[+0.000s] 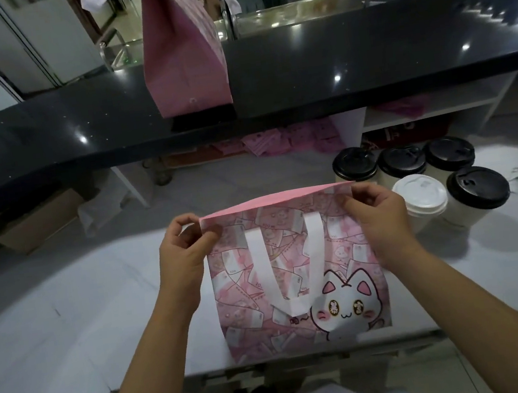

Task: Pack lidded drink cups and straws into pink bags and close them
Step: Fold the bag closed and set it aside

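Pinching the top edge of the pink bag (pixel 297 277) at both corners, I am holding it at the near edge of the white counter (pixel 69 323). My left grip (pixel 180 250) is nipping the left corner between thumb and curled fingers, and my right grip (pixel 375 213) is doing likewise on the right corner. The bag's mouth is lying nearly shut, with its white handle (pixel 288 259) hanging down the printed front. Five lidded cups (pixel 420 193) are standing just beside it on my right, four with black lids and one with a white lid. A second pink bag (pixel 180 50) is standing on the black counter (pixel 332 62) beyond.
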Demonstrator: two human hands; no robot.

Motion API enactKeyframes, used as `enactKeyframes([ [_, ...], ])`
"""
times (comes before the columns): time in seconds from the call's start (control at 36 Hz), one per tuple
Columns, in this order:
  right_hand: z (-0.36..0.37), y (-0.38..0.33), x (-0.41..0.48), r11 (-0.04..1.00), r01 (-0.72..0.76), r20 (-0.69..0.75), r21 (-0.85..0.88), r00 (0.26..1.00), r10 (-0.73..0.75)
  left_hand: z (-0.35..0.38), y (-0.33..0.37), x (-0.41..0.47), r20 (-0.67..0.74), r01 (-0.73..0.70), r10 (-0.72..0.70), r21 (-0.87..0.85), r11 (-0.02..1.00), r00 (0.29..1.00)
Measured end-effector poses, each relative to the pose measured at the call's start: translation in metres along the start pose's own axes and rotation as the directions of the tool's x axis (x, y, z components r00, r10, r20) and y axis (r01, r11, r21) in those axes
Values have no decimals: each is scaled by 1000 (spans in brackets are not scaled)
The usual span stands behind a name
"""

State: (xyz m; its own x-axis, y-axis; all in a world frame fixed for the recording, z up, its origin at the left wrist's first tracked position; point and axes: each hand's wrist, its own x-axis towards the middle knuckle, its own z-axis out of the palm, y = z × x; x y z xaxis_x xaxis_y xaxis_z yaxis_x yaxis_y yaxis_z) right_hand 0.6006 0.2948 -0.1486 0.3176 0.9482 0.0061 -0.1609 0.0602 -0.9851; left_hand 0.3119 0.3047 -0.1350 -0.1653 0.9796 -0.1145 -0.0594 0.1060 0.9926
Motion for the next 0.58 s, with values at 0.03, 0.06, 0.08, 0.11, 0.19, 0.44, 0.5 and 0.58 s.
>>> enactKeyframes([
  [0.03, -1, 1, 0, 1000, -1, 4, 5, 1000, 1, -1, 2, 0, 28, 8, -7, -19, 1000, 1000],
  [0.06, -1, 2, 0, 1000, -2, 6, 8, 1000, 2, -1, 4, 1, 61, 18, -16, -23, 1000, 998],
  [0.08, -1, 2, 0, 1000, -5, 8, 8, 1000, 5, -2, 5, 3, 95, 25, -25, -3, 1000, 995],
  [0.11, -1, 2, 1, 1000, -12, 14, 12, 1000, 11, -3, 7, 4, 127, 30, -34, 32, 999, 991],
  [0.19, -2, 1, 2, 999, -38, 39, 36, 999, 37, -3, 14, 8, 193, 6, -31, 129, 992, 981],
  [0.44, -6, -10, 9, 999, 19, 201, 42, 979, -27, -1, 25, 18, 254, -53, 8, 170, 984, 967],
  [0.5, -7, -11, 10, 999, 42, 267, -6, 963, -39, -1, 27, 18, 309, -70, 9, 188, 980, 951],
  [0.58, -10, -16, 14, 995, 63, 308, -77, 951, -36, 0, 30, 19, 349, -114, 31, 221, 969, 937],
])
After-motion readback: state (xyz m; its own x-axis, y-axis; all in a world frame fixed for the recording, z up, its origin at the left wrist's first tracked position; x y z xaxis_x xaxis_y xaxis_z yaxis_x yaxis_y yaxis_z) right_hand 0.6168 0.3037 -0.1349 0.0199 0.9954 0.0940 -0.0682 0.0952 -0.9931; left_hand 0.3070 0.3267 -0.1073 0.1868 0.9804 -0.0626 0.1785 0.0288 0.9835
